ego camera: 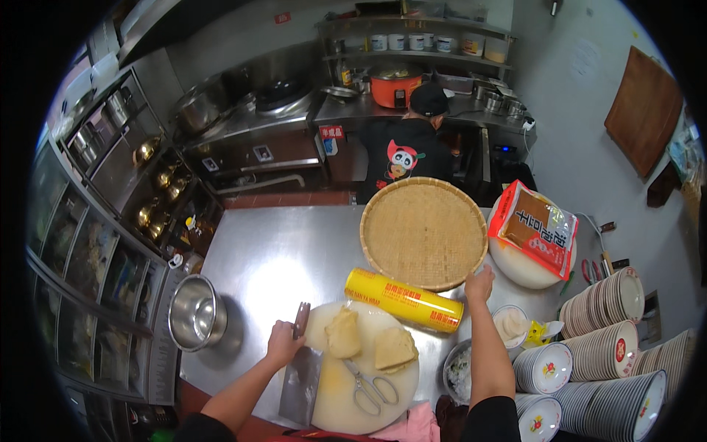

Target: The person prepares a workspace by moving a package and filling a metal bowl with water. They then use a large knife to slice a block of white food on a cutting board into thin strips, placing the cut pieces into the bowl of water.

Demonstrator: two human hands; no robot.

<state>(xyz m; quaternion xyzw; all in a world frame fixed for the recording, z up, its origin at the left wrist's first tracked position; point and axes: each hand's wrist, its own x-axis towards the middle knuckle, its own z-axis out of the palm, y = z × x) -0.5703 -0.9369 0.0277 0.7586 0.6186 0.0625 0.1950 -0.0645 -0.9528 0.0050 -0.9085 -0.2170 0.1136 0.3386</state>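
My left hand (283,343) grips a cleaver (300,387) where handle and blade meet; the wide blade lies over the left edge of a round white cutting board (337,406). My right hand (479,284) is at the near right rim of a round woven bamboo tray (425,232), its fingers on the edge. Two folded pale-yellow pieces, perhaps tofu skin, rest on the board: one left (342,333), one right (395,350). Below them lie metal scissors (367,384). A yellow roll of plastic wrap (404,300) sits between board and tray.
A steel bowl (197,313) stands at the left of the steel table (243,243). Stacked plates (602,348) crowd the right side. A red-edged food packet (534,227) tops a round white block (525,265). Beyond the table a person (409,143) bends by the counter.
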